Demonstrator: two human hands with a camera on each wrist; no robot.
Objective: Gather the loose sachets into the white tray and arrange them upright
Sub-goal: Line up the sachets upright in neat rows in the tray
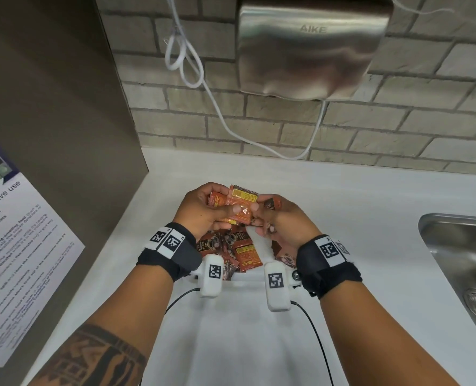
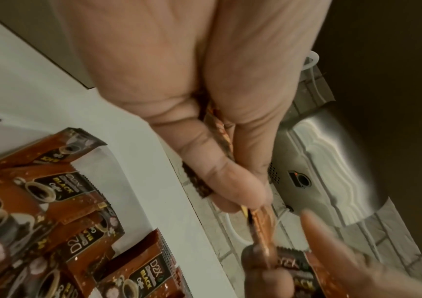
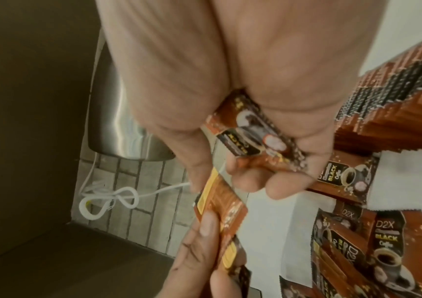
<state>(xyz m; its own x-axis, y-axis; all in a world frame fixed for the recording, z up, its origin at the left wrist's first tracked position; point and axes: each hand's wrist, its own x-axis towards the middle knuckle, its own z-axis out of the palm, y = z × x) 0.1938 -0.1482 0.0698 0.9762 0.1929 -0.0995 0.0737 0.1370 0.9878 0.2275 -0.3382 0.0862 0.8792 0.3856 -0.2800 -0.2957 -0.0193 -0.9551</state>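
Note:
Both hands hover over the white tray on the counter. My left hand grips a bundle of orange-brown coffee sachets, seen edge-on in the left wrist view between thumb and fingers. My right hand holds one dark sachet in curled fingers and touches the bundle's right edge. Several loose sachets lie flat in the tray's left compartment. A row of sachets stands on edge beyond the white divider.
A steel hand dryer hangs on the brick wall above, its looped white cable drooping to the counter's back edge. A steel sink lies to the right. A grey panel with a poster stands at the left.

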